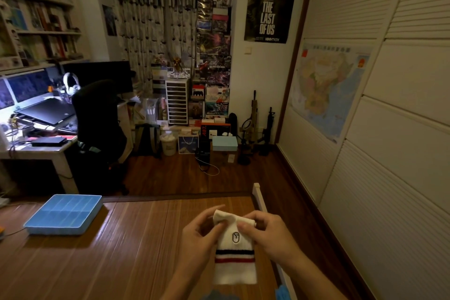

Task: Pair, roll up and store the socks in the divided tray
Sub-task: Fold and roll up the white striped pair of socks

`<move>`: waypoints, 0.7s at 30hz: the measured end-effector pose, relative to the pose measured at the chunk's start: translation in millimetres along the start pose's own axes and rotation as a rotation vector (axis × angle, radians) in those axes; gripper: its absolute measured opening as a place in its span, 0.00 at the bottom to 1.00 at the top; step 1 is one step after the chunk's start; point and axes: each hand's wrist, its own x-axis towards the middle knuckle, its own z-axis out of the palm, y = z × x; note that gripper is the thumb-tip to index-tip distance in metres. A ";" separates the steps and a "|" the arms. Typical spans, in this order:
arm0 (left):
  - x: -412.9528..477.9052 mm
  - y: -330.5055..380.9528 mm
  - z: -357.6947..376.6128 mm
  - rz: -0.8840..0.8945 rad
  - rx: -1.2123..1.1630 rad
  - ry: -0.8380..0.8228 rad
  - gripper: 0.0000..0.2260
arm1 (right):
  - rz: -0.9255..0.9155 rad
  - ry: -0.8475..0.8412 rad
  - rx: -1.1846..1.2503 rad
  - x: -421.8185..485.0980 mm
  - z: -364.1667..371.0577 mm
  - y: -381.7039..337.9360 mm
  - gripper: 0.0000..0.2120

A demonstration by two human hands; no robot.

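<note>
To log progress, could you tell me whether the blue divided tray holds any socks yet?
Empty: the visible compartments of the blue tray look bare; the white sock hangs pinched between the left hand and right hand.

The person's left hand and right hand were bare. The left forearm and the right forearm were bare too, along all the length that showed down to the bottom edge of the head view. The fingers were fairly broad, with rounded tips, and what showed of the nails looked short and plain. A small dark band sat on one finger of the right hand, perhaps a ring, though it was too small to tell. Low between the forearms lay a blurred strip of blue-grey cloth, seemingly part of the person's clothing.
</note>
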 end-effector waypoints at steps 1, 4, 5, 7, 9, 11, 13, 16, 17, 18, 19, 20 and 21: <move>-0.1 0.6 -0.3 -0.003 -0.006 -0.005 0.14 | 0.005 0.013 0.012 -0.1 0.1 -0.4 0.09; 0.0 1.1 -2.4 0.002 -0.001 -0.040 0.12 | 0.013 0.043 0.036 0.2 1.9 -1.1 0.08; -0.2 2.4 -3.2 -0.009 -0.007 -0.052 0.13 | 0.011 0.055 0.036 0.2 2.3 -0.9 0.08; -0.2 5.3 -4.7 -0.030 -0.003 -0.080 0.11 | 0.001 0.070 0.026 -0.1 2.8 -0.8 0.07; -0.5 7.7 -5.2 -0.056 -0.005 -0.102 0.16 | -0.018 0.075 0.009 -0.6 3.6 -1.1 0.07; -0.7 8.0 -5.3 -0.089 -0.025 -0.109 0.20 | -0.032 0.077 -0.006 -1.4 4.2 -0.9 0.07; 0.2 7.9 -6.2 -0.099 -0.014 -0.117 0.23 | -0.046 0.084 -0.025 -1.4 4.3 -0.4 0.06; 3.5 8.3 -8.9 -0.098 -0.003 -0.162 0.23 | -0.061 0.097 -0.034 -1.0 4.1 1.0 0.06; 4.4 8.7 -9.9 -0.109 -0.013 -0.169 0.23 | -0.068 0.100 -0.043 -0.9 3.8 1.3 0.05; 5.3 9.2 -11.2 -0.116 -0.014 -0.176 0.22 | -0.075 0.098 -0.054 -0.7 3.7 1.4 0.05; 6.1 9.7 -12.3 -0.114 -0.001 -0.185 0.21 | -0.082 0.090 -0.063 -0.4 3.8 1.6 0.05; 7.4 9.3 -13.8 -0.101 0.031 -0.195 0.20 | -0.090 0.081 -0.073 -0.3 4.0 1.8 0.05; 8.4 9.4 -15.1 -0.082 0.072 -0.207 0.18 | -0.100 0.074 -0.085 -0.4 4.2 2.1 0.05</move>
